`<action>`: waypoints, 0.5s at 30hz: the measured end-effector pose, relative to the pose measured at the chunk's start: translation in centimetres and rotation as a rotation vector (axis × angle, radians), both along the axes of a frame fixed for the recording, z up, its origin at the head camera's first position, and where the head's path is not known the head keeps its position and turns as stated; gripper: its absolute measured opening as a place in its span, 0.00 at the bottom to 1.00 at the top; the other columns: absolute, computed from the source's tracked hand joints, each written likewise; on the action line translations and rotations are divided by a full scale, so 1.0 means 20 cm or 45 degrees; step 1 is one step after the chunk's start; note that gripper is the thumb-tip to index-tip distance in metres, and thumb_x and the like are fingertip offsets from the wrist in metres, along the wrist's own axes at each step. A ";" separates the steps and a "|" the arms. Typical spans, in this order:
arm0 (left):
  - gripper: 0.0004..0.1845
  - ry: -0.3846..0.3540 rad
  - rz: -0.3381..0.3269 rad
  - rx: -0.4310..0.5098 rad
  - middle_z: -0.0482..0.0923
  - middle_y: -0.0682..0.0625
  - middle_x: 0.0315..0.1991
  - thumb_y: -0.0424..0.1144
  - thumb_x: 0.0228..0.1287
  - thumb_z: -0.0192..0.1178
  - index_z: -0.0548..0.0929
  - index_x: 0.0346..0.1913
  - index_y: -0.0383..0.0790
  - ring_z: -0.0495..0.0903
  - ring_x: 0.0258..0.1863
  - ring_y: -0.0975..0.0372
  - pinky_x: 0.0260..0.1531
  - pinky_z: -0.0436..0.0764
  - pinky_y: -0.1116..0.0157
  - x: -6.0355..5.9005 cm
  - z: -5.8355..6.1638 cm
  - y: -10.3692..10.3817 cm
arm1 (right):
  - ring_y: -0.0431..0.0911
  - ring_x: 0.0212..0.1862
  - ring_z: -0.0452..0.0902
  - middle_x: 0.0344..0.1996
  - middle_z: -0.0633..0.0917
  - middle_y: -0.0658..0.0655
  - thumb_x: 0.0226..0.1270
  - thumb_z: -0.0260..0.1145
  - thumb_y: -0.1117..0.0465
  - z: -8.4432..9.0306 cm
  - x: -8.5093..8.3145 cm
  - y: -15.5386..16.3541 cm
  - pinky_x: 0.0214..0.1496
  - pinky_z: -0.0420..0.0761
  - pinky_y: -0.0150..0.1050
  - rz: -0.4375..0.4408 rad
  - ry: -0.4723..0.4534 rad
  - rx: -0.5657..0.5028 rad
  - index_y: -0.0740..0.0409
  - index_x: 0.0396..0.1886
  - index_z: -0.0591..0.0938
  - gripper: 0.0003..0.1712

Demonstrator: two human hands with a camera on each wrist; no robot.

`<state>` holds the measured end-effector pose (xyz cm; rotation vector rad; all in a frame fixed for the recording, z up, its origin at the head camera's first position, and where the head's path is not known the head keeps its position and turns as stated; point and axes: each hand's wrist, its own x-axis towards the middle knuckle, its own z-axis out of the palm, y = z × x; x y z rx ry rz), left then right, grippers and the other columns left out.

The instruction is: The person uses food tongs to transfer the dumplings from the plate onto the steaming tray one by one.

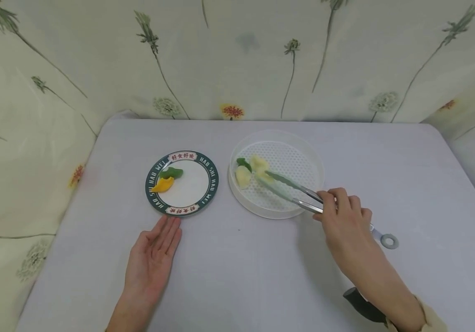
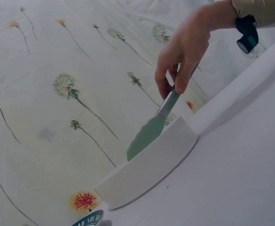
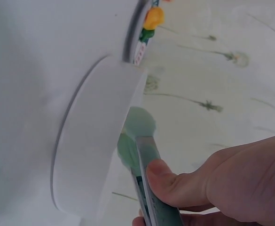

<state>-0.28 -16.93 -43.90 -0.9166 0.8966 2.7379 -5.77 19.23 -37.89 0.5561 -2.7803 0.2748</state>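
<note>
A pale lilac-white tabletop with rounded far corners (image 1: 237,276) fills the lower part of the head view, its matte surface evenly lit with only soft shadows. Behind it and along both sides hangs a cream fabric backdrop printed with green-stemmed dandelions and small red-and-yellow flowers (image 1: 237,60), which falls in loose folds at the left (image 1: 21,152) and meets the table's far edge.

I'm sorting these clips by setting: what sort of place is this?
Probably a staged tabletop set rather than a real kitchen: a white-covered table screened by flower-printed cloth, bearing only a printed plate and a perforated plastic tray of food pieces worked with tongs.
</note>
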 end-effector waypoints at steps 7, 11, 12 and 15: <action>0.32 0.003 0.004 0.012 0.51 0.49 0.89 0.42 0.86 0.33 0.51 0.88 0.45 0.59 0.86 0.61 0.87 0.65 0.67 0.00 0.00 0.00 | 0.68 0.43 0.74 0.51 0.79 0.72 0.67 0.74 0.66 0.01 0.01 0.01 0.32 0.70 0.52 -0.016 -0.014 -0.003 0.73 0.61 0.75 0.27; 0.32 0.008 0.004 0.017 0.51 0.49 0.89 0.42 0.87 0.33 0.51 0.88 0.45 0.59 0.86 0.62 0.87 0.65 0.67 0.00 0.01 0.00 | 0.68 0.41 0.74 0.49 0.79 0.72 0.64 0.76 0.66 0.00 0.01 0.01 0.29 0.69 0.51 -0.017 0.047 0.006 0.74 0.59 0.77 0.27; 0.32 0.008 0.003 0.016 0.51 0.49 0.89 0.42 0.87 0.33 0.51 0.88 0.45 0.59 0.86 0.62 0.87 0.65 0.67 0.00 0.01 0.00 | 0.68 0.40 0.74 0.49 0.79 0.72 0.64 0.76 0.67 0.00 0.01 0.01 0.28 0.69 0.51 -0.016 0.063 0.008 0.74 0.58 0.77 0.27; 0.32 0.004 0.006 0.014 0.51 0.49 0.89 0.42 0.87 0.33 0.51 0.88 0.45 0.60 0.86 0.62 0.87 0.66 0.67 0.00 0.01 0.00 | 0.68 0.40 0.74 0.48 0.79 0.72 0.63 0.76 0.67 0.00 0.01 0.01 0.28 0.71 0.53 -0.031 0.066 0.010 0.75 0.58 0.78 0.27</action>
